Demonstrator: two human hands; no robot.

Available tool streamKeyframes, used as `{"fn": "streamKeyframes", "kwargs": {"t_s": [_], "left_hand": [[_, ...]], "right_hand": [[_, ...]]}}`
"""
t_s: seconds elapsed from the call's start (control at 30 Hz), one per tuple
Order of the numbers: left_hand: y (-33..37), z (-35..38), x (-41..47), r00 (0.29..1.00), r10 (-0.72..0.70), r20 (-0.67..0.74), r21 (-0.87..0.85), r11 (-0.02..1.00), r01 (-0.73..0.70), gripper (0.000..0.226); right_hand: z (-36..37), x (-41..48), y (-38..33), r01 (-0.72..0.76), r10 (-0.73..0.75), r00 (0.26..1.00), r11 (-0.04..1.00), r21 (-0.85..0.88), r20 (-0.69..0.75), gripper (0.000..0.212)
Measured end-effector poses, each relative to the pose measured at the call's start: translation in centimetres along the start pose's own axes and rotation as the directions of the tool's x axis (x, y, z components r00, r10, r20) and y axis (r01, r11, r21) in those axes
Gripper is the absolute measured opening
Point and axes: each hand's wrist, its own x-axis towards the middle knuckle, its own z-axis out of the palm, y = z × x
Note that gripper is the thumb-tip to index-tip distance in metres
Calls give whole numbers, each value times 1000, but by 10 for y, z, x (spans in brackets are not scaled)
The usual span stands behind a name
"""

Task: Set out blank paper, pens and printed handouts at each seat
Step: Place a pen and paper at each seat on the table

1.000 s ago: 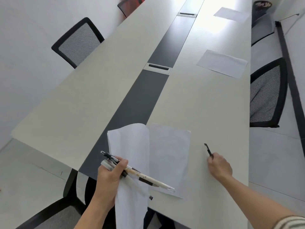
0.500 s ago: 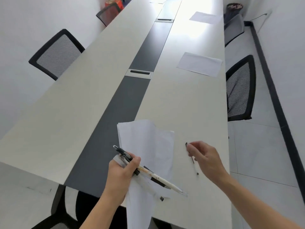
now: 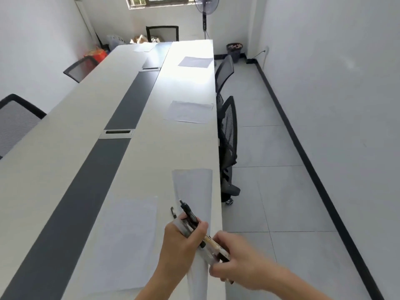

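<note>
My left hand [image 3: 184, 241] is shut on a bundle of pens [image 3: 189, 215] and a folded stack of paper sheets [image 3: 194, 187] that sticks up over the table's right edge. My right hand [image 3: 238, 263] pinches the lower ends of those pens just right of the left hand. One dark pen [image 3: 173, 212] lies on the table, partly hidden behind my left hand. Left of it a blank sheet [image 3: 127, 241] lies flat at the near seat. Further sheets lie at the middle seat [image 3: 189, 111], the far seat [image 3: 195, 61] and the table's far end [image 3: 144, 47].
The long pale table [image 3: 65, 148] has a dark centre strip [image 3: 121, 118] with a cable slot [image 3: 115, 133]. Black mesh chairs stand along the right edge [image 3: 228, 131] and the left [image 3: 15, 124]. A fan [image 3: 206, 5] and a bin [image 3: 234, 50] stand by the far wall.
My right hand let go of the dark pen beside the near sheet and came back to the pens in my left hand. The view swung up along the table.
</note>
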Motion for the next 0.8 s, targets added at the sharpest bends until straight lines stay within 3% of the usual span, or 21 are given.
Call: {"fn": "streamKeyframes", "kwargs": {"t_s": [0.2, 0.33, 0.57, 0.8], "left_hand": [[4, 127, -6, 995, -16, 99, -13, 1000, 17, 20], [14, 184, 2, 989, -31, 145, -37, 999, 37, 28], [24, 248, 49, 987, -70, 146, -33, 997, 76, 36], [30, 299, 153, 996, -55, 76, -84, 995, 61, 37]], "right_hand": [[-93, -67, 70, -41, 28, 998, 968, 248, 57, 13], [-142, -92, 103, 1, 35, 996, 918, 396, -85, 29], [-206, -79, 122, 74, 59, 951, 909, 410, -302, 29], [-306, -13, 122, 82, 66, 938, 911, 404, -340, 26]]}}
